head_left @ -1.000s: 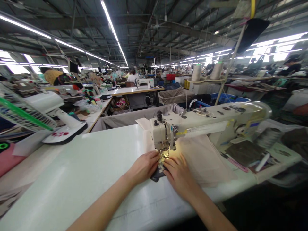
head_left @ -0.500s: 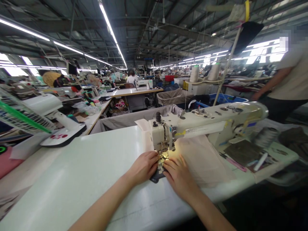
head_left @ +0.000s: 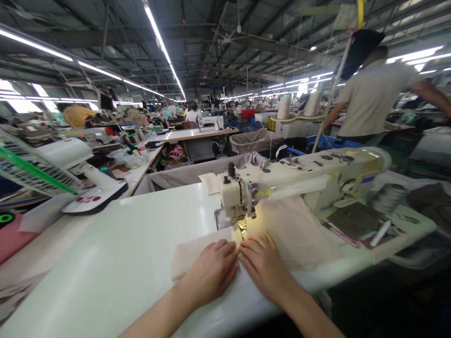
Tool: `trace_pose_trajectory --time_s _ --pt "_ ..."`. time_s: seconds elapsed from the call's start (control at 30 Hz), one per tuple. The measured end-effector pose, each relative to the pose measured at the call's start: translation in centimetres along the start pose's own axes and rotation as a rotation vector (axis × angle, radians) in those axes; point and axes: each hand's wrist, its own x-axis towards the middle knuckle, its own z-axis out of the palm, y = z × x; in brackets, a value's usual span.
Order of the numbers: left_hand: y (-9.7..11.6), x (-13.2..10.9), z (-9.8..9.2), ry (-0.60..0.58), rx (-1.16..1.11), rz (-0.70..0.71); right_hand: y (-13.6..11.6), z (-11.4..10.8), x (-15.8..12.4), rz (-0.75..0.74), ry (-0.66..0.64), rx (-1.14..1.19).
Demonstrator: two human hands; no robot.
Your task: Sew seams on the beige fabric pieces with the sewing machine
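My left hand [head_left: 211,268] lies flat, fingers together, on a pale cream fabric piece [head_left: 186,256] just in front of the needle. My right hand [head_left: 262,263] rests flat beside it, fingers spread, pressing the same cloth. Both hands sit directly before the presser foot of the white sewing machine [head_left: 303,180], whose small lamp lights the spot. More cream fabric [head_left: 299,232] lies under the machine arm to the right.
A white table [head_left: 116,258] carries the machine. A desk fan [head_left: 52,171] stands at the left. Two thread cones [head_left: 298,105] stand behind the machine. A person in a grey shirt [head_left: 373,98] stands at the back right. Dark items and a pen [head_left: 378,232] lie right.
Both hands drew back toward me from the needle. The dark piece under them is gone from view and a cream piece lies there. The person at the right walked left.
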Motion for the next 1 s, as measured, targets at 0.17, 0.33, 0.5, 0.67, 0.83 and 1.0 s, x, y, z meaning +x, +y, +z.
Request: trace_pose_trajectory --time_s 0.17,0.33,0.5,0.67,0.83,1.0 --pt "0.2 -0.6 0.4 0.033 -0.027 0.052 0.3 0.0 -0.6 -0.026 0.018 -0.037" --pt "-0.4 -0.8 0.7 0.061 -0.005 0.066 0.4 0.0 -0.7 -0.053 0.018 -0.070" --pt "-0.4 -0.7 0.5 0.051 -0.012 0.080 0.5 0.1 -0.4 -0.061 0.021 -0.082" --pt "-0.8 -0.1 0.2 0.011 -0.014 0.062 0.5 -0.2 0.4 -0.032 -0.007 -0.076" --pt "-2.2 0.8 0.3 0.047 0.021 0.039 1.1 -0.3 1.9 -0.007 -0.035 -0.128" --pt "-3.9 2.1 0.3 0.070 0.054 0.030 1.8 0.1 3.6 -0.011 -0.018 -0.195"
